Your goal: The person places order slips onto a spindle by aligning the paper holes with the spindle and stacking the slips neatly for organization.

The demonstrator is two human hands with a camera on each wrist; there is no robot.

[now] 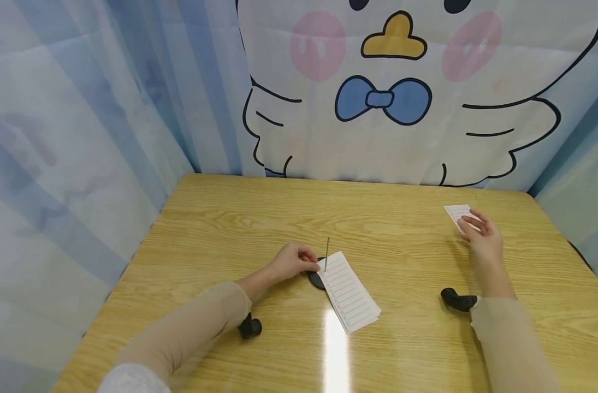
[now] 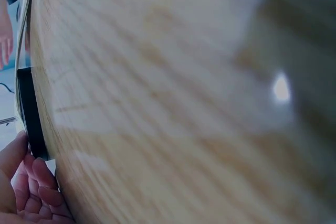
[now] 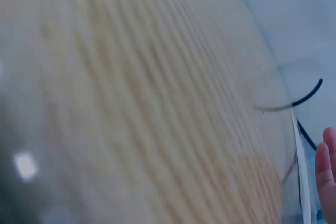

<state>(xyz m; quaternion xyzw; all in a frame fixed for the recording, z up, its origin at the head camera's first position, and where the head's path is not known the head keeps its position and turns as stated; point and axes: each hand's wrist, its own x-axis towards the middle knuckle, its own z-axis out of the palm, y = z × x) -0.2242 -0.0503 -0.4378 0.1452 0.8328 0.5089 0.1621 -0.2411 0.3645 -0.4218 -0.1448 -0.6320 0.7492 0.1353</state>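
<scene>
My left hand is at the top left corner of a stack of lined paper slips, pinching it by a black round base. From that base a thin metal spike stands up through the slips' top end. In the left wrist view, thumb and curled fingers meet at the end of the dark base. At the far right, my right hand hovers with extended fingers over another lined slip, covering part of it. The right wrist view shows fingertips beside a white paper edge.
The wooden table has its back edge against a curtain with a cartoon print. Black wrist-worn devices jut out at the left and right sleeves. A dark cable shows beyond the table in the right wrist view.
</scene>
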